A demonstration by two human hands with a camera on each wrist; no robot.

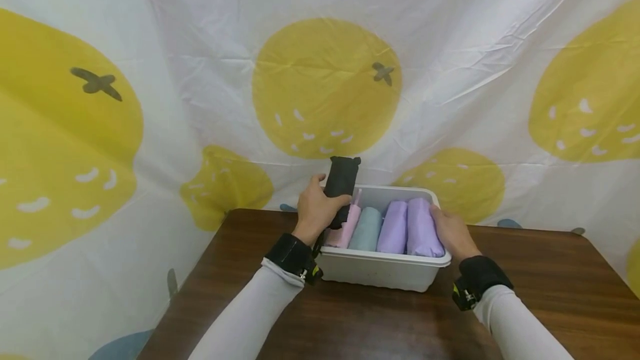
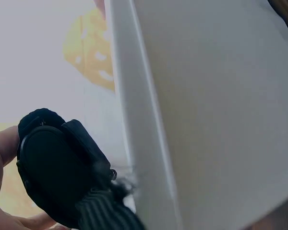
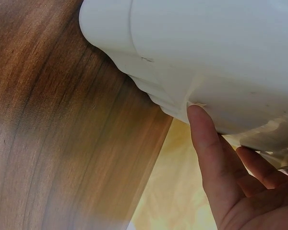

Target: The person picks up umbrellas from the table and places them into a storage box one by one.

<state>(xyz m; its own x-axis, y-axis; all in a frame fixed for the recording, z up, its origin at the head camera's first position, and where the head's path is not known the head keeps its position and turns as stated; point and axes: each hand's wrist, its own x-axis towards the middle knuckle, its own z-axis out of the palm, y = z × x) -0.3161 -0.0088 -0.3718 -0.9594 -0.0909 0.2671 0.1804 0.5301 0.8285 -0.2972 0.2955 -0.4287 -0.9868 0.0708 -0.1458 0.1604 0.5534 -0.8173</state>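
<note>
My left hand grips a black folded umbrella, thumb across its near side, holding it tilted above the left end of a white plastic bin. In the left wrist view the round end of the umbrella and its striped strap hang beside the bin wall. Inside the bin stand a pink bundle, a pale teal one and two lilac ones. At the bin's right end my right hand holds the rim, its thumb against the outer wall and other fingertips hidden.
The bin stands on a dark wooden table. Right behind the table hangs a white curtain printed with yellow fruit. A black band with a camera is strapped on each wrist.
</note>
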